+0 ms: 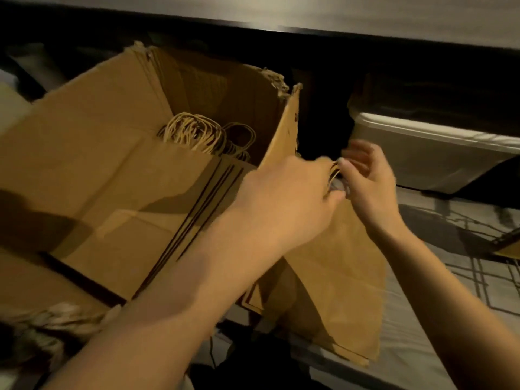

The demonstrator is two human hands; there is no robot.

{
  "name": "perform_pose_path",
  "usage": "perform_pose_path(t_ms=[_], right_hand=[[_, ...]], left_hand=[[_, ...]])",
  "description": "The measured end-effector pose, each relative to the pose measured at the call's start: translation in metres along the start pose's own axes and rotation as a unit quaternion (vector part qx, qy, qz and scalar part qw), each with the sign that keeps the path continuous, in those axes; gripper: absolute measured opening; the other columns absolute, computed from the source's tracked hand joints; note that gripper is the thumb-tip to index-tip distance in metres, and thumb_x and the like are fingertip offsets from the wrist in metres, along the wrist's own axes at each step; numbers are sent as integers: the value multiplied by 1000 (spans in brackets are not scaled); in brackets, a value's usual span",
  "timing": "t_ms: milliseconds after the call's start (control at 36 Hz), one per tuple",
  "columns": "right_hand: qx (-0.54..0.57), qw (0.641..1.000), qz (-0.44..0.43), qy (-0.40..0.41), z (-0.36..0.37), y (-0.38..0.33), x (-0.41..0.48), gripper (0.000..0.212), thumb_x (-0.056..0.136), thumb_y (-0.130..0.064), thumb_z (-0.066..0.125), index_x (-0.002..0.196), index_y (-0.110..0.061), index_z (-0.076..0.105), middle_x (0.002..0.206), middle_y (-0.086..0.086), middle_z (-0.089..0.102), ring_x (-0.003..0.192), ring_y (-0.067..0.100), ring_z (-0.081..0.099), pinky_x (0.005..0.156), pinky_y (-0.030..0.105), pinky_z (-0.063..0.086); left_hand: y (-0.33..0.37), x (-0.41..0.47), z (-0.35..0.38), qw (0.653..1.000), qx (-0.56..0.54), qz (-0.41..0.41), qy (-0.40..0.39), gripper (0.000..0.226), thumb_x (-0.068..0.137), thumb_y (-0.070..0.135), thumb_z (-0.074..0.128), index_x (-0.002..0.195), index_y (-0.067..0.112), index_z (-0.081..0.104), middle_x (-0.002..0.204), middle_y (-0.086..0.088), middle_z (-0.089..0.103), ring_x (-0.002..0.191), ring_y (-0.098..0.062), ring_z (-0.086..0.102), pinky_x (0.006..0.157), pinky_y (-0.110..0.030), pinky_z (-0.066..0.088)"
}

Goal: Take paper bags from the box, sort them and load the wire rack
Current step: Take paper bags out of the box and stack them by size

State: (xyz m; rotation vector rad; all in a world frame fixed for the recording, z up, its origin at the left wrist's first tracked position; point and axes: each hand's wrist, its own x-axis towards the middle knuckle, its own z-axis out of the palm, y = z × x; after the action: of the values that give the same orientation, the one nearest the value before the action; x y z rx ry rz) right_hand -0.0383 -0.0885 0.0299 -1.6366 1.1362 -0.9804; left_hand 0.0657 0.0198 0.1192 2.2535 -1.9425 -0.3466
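Observation:
An open cardboard box fills the left half of the view. Flat brown paper bags stand inside it with their twisted handles bunched at the top. My left hand grips the handles of a flat brown paper bag, which hangs down just right of the box. My right hand meets the left at those handles and pinches them with curled fingers. The wire rack shows as dark wires over a pale surface at the lower right.
A white tub sits to the right, under a pale counter edge. Another bunch of twisted handles lies at the lower left, in front of the box. Dark space lies behind the box.

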Motion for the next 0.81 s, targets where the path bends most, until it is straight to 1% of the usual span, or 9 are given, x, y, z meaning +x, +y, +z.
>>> perform_pose_path(t_ms=[139,222,278,333,389,472,556,694,806], right_hand=[[23,993,-110,-40,28,-65,17,28,96,-17,53,123,-13,54,113,-1,62,105,5,60,92,23,50],[24,985,-154,-69,53,-103,22,25,96,-19,53,121,-14,55,112,-1,61,104,6,60,85,19,51],[10,980,-181,-82,73,-125,24,24,96,-22,53,119,-16,56,111,-1,62,102,7,60,82,22,54],[-12,975,-206,-87,94,-143,26,23,96,-24,54,118,-18,57,110,-2,63,100,6,60,82,21,54],[-33,968,-234,-89,114,-155,28,22,95,-24,54,117,-19,59,107,-6,63,96,2,59,81,14,50],[-58,957,-268,-98,144,-163,29,24,93,-21,57,117,-18,59,106,-9,61,94,-2,57,80,8,46],[-119,940,-297,-114,174,-158,29,38,88,-20,63,124,-15,54,119,-2,58,110,7,53,92,17,44],[-277,901,-293,-158,212,-130,33,76,82,-34,69,145,-21,29,145,5,36,133,25,32,105,37,36],[-396,860,-255,-195,227,-111,33,93,79,-47,70,150,-26,15,156,8,17,143,29,15,113,46,24]], left_hand=[[-36,-13,-67,996,-1,7,90,39,95,48,40,132,34,44,106,9,58,90,-9,57,78,-31,52],[-70,-16,-93,993,6,-4,121,37,94,48,42,128,35,47,92,13,55,76,-2,54,66,-19,47],[-96,-16,-106,989,32,-24,142,40,94,50,42,131,34,46,93,14,55,70,-1,52,59,-16,41],[-120,-16,-114,985,60,-42,157,46,93,52,42,135,32,45,100,11,54,72,-3,47,62,-20,38],[-141,-15,-120,982,73,-70,159,47,93,51,43,136,30,46,104,7,53,76,-7,46,65,-24,39],[-172,-15,-119,980,63,-111,155,44,93,49,46,131,28,51,106,1,60,82,-13,52,74,-32,46],[-200,-14,-102,973,50,-147,168,39,92,47,48,124,26,57,105,-2,64,91,-20,59,81,-39,51],[-235,-14,-69,963,35,-206,168,30,94,38,50,115,20,62,92,2,65,78,-15,59,61,-29,46],[-251,-18,-49,965,-5,-237,113,28,94,36,51,113,19,63,94,1,66,78,-15,60,64,-32,52]])
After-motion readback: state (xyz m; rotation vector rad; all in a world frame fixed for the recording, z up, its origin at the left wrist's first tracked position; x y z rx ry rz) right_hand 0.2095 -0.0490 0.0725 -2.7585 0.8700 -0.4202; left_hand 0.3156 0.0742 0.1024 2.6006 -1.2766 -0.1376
